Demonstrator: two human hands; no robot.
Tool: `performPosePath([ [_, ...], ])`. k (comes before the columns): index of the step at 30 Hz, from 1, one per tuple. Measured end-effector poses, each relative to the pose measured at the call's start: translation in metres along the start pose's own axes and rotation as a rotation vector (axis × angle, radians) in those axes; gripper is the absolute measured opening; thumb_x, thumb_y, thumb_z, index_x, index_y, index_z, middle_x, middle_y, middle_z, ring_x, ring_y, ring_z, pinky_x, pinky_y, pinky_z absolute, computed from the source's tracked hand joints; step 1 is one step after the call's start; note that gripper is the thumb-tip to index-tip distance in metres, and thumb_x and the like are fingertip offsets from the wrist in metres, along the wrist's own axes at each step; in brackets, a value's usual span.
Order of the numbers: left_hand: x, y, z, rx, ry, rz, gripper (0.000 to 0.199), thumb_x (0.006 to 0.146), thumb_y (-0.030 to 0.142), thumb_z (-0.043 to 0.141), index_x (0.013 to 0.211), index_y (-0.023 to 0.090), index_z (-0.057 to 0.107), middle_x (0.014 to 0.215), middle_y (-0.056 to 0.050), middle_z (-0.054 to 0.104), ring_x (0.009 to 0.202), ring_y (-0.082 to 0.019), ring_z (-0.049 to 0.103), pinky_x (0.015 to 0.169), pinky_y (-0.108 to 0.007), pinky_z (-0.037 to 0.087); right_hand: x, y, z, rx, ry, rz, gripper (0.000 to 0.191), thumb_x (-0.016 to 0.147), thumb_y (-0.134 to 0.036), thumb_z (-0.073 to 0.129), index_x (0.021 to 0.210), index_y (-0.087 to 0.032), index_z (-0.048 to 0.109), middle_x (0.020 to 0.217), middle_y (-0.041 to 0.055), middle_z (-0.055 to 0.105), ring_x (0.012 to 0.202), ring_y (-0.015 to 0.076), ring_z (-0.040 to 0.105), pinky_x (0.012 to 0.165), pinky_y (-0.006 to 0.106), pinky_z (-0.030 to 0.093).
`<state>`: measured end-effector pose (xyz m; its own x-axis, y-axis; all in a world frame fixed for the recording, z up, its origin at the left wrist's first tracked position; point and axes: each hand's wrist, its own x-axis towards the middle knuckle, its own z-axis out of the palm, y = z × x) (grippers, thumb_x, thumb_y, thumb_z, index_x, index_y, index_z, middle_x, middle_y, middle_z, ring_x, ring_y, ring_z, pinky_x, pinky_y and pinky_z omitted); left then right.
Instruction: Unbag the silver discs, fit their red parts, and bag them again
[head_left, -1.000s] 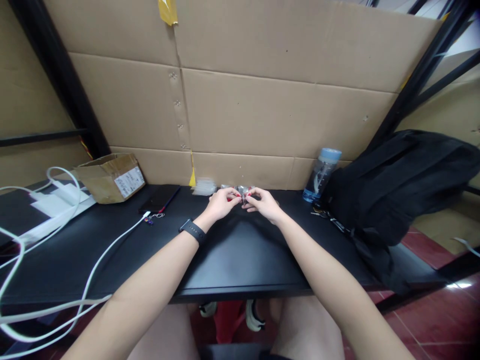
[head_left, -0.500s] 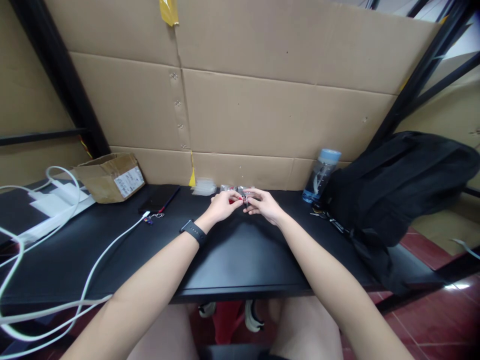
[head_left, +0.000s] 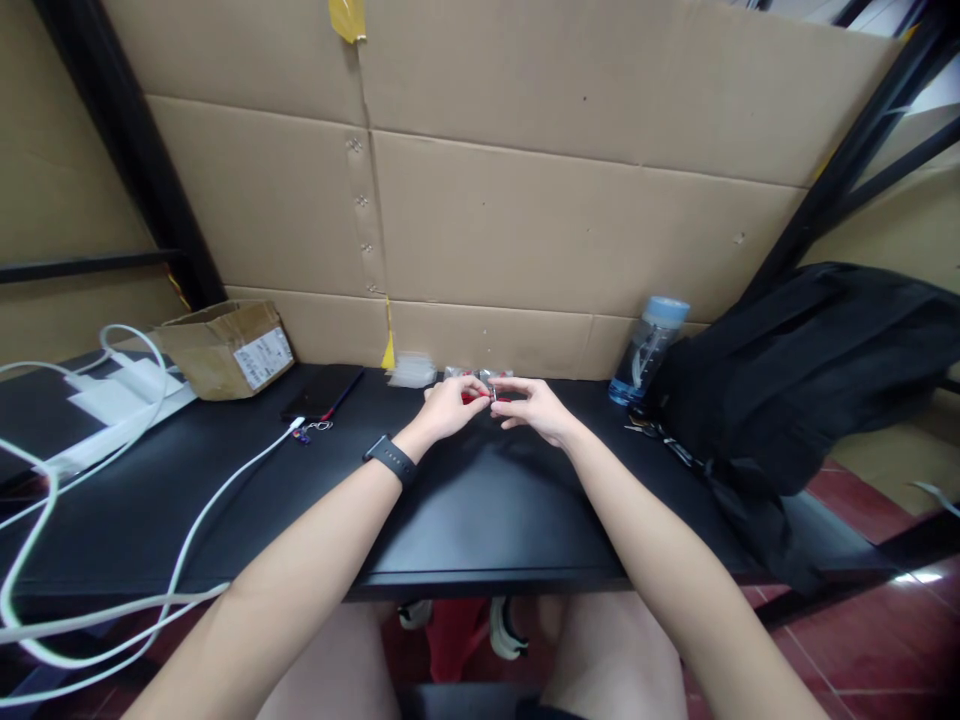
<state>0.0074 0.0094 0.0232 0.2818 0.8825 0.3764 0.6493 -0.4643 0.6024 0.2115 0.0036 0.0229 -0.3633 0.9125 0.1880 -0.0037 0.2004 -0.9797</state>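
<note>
from my end, containers first. the cardboard box [head_left: 225,350] sits at the back left, flaps up, white label facing the room; i can't see into it. at the back right the bottle [head_left: 643,350] stands upright under a pale blue lid, clear through the side, bluish low down. the black backpack [head_left: 795,380] slumps beside it, contents hidden. against the back wall lies a pile of clear plastic bags [head_left: 412,370]; small clear packets [head_left: 496,374] sit just behind the fingers, what they hold too small for me to read.

the small shiny piece [head_left: 493,395] is between the two hands, at the fingertips, near the far edge of the table. left hand [head_left: 452,408]: thumb and forefinger pinched on it. right hand [head_left: 538,412]: thumb and forefinger apart, on either side of it; i can't tell whether they grip. black watch [head_left: 390,459] on the left wrist.

surface: black table [head_left: 495,510], dull sheen in the middle. on the left, a dark phone [head_left: 311,393], a white cable [head_left: 217,480] and a white adapter [head_left: 124,390]. keys [head_left: 643,427] near the bottle. cardboard wall [head_left: 480,240] behind, reddish tiles [head_left: 862,500] below.
</note>
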Motion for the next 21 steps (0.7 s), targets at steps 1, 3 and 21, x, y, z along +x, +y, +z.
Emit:
performPosePath([
  [1,-0.001,0.000,-0.002,0.069,-0.006,0.002,0.015,0.086,0.038,0.067,0.097,0.029,0.071,0.099,-0.001,0.077,0.100,-0.026,0.069,0.097,-0.043,0.044,0.001,0.000,-0.001,-0.031,0.003,-0.006,0.053,0.072,-0.028,0.087,0.122,-0.025,0.072,0.130,0.0103,0.067,0.082,0.0168,0.074,0.060,0.025,0.064],
  [3,-0.001,-0.004,-0.008,0.249,-0.003,-0.013,0.018,0.084,0.039,0.067,0.097,0.027,0.070,0.105,-0.007,0.075,0.106,-0.032,0.065,0.101,-0.053,0.039,0.001,0.001,-0.004,-0.087,0.018,-0.025,0.052,0.072,-0.028,0.086,0.123,-0.025,0.072,0.131,0.0097,0.066,0.083,0.0157,0.072,0.058,0.023,0.062],
  [21,-0.001,-0.068,-0.067,0.706,0.080,-0.263,0.038,0.091,0.028,0.045,0.118,0.022,0.072,0.132,-0.017,0.062,0.121,-0.041,0.050,0.097,-0.056,0.040,0.002,-0.001,-0.009,-0.188,0.062,-0.051,0.046,0.074,-0.024,0.082,0.119,-0.024,0.072,0.130,0.0089,0.066,0.074,0.0099,0.064,0.058,0.021,0.057],
])
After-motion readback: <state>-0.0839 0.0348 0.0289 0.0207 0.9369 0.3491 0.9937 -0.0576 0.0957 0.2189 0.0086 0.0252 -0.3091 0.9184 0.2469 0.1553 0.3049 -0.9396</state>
